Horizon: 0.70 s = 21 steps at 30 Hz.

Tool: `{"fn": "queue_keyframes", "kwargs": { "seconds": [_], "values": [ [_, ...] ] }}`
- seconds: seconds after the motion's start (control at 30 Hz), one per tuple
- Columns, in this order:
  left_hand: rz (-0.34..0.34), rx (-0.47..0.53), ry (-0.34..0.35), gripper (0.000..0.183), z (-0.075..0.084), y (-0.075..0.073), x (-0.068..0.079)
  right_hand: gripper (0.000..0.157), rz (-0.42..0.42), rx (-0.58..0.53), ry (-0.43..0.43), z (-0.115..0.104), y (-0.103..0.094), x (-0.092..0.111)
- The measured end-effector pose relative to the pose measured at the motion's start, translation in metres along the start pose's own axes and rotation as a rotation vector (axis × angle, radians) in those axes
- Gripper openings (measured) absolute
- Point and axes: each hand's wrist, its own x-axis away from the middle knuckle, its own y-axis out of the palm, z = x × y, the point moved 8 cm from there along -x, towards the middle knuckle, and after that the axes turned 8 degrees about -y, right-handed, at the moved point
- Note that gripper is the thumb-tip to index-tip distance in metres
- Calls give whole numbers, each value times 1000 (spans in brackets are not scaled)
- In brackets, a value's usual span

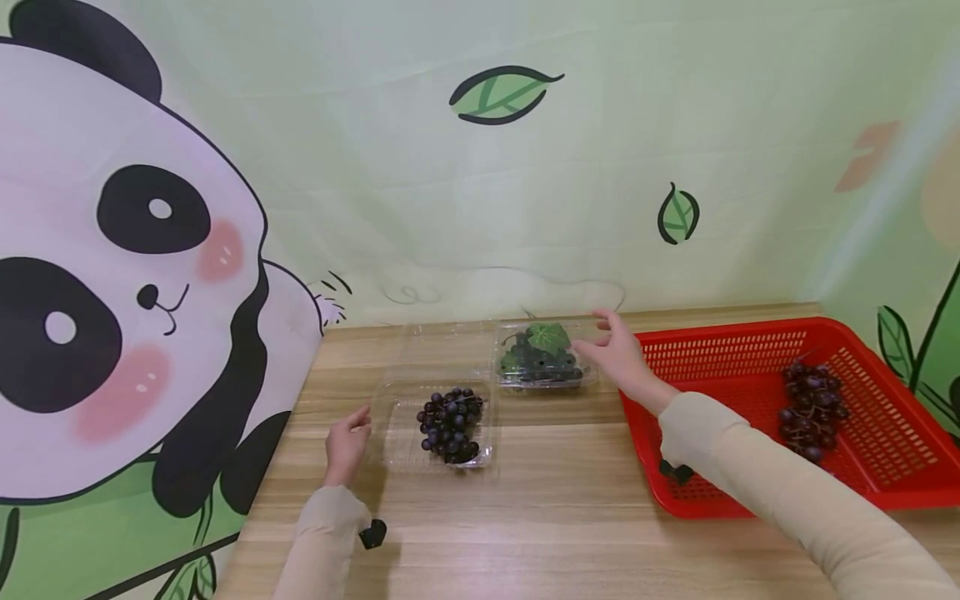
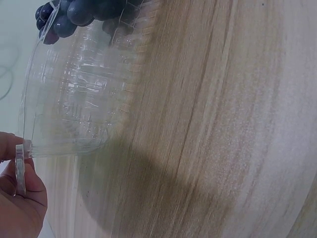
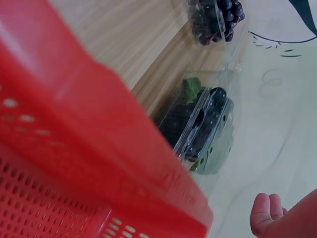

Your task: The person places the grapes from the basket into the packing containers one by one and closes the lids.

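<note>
— Nearest item?
— Red basket (image 1: 697,504), one, perforated, set along the right of the bench (image 1: 555,500). Inside, towards its right wall: basket bunch (image 1: 813,412) of dark grapes.

— Next, leftward?
— Left hand (image 1: 348,442), near the bench's left edge. Fingers and thumb are closed together; a clear plastic rim is seen pinched between them in the left wrist view.

— Rim of what?
— Open box (image 1: 401,433), clear, short of the bench's far left corner, its lid (image 1: 442,342) folded back towards the far edge. Loose bunch (image 1: 450,425) is lodged against its right side.

— Handling, as judged?
— Box: light, thin, springy, slick; best held by the stiffer rim or corners, as the walls would be dented by squeezing. Bunch: heavier than its box, soft-skinned, easily bruised; best lifted by the stem or cradled from beneath.

— Beyond that?
— Right hand (image 1: 622,358), between basket and closed box. Thumb and fingers are parted; nothing is held.

— And at the bench's far edge?
— Closed box (image 1: 536,385), lid seemingly down, latching not determinable; dark grapes and a green leaf (image 1: 549,338) contained. Support from below is advised.

— Last?
— Painted backdrop (image 1: 600,150), hung behind the far edge.
</note>
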Motion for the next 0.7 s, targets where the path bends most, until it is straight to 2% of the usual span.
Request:
{"fn": "queue_keyframes", "kwargs": {
  "seconds": [0.33,0.7],
  "values": [
    [-10,17,-21,36,0,-1,3,68,50,61,4,11,-24,-1],
    [-21,37,-21,37,1,1,2,68,116,80,3,24,-57,-2]
  ]
}}
